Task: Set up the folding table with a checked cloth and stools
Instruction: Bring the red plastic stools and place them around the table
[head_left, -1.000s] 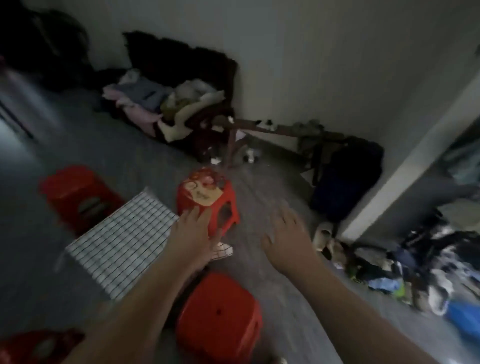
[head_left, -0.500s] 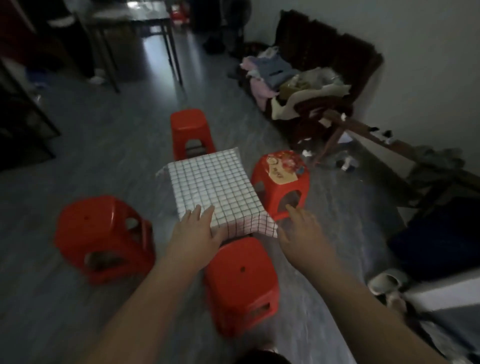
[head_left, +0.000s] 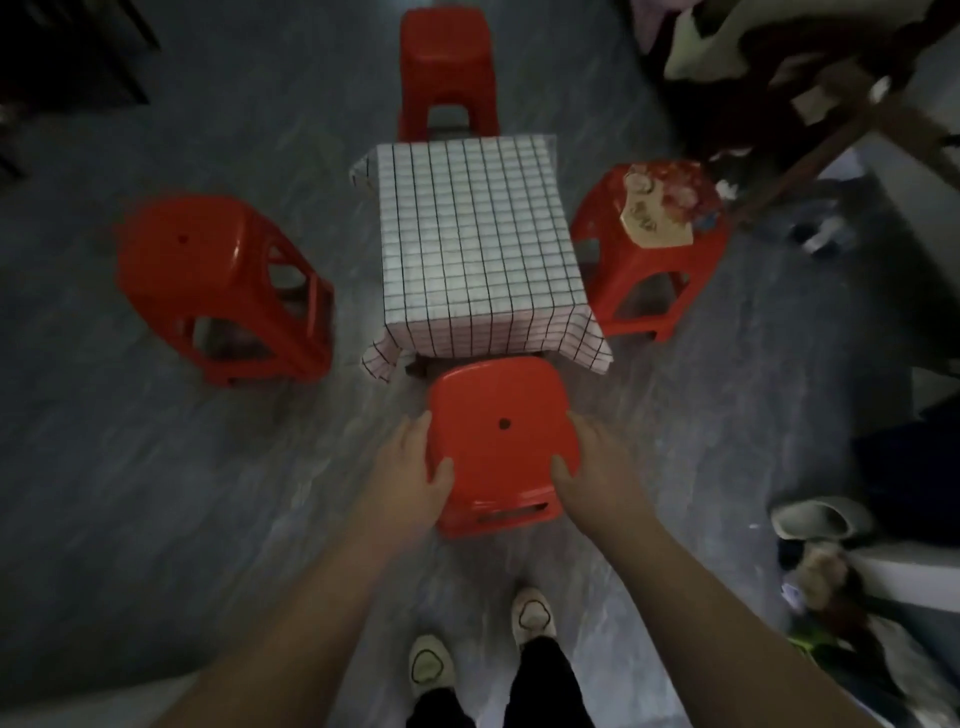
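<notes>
Red stools, 4 total. I've got the near stool (head_left: 501, 415): left hand (head_left: 410, 467) + right hand (head_left: 597, 462) clamped on its seat edges, thumbs on top. It's just beside the 1 checked cloth (head_left: 478, 244) covering the table; left stool (head_left: 208, 270), far stool (head_left: 447, 57), right stool (head_left: 660, 228) round it.

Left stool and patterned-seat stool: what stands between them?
The checked-cloth table stands between left stool and patterned-seat stool, plus a strip of floor on its left. Head view.

Head view: I look steeply down and forward from above.
Range: close over the near stool (head_left: 501, 431) and tabletop (head_left: 475, 234).
</notes>
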